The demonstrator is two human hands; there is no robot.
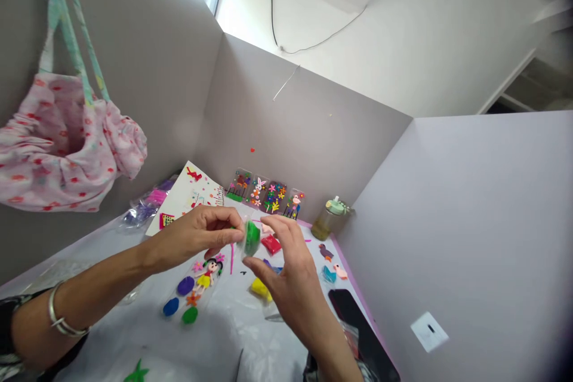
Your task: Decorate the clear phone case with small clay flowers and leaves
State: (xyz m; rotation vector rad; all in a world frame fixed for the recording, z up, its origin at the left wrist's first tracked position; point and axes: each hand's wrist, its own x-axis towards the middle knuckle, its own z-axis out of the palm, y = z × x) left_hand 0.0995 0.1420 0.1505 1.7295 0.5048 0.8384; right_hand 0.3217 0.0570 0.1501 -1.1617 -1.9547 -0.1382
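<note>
A small clear bag with green clay [252,238] in it hangs between my hands above the table. My left hand [209,230] pinches the bag's left edge between thumb and fingers. On the other side, my right hand [293,259] has its thumb and fingers spread apart around the bag, with nothing visibly gripped. Below and left lies a clear case with a clay girl figure [206,275], next to a purple disc [185,286], a blue disc [171,307] and a green disc [190,315]. Red clay [271,244] and yellow clay [261,289] lie by my right hand.
Decorated clear cards [274,197] lean at the back by the partition, beside a bottle [329,218]. A black phone [362,334] lies at the right. Small clay animals [326,252] sit near the right edge. A white sheet [197,194] stands back left; a green star [136,372] is in front.
</note>
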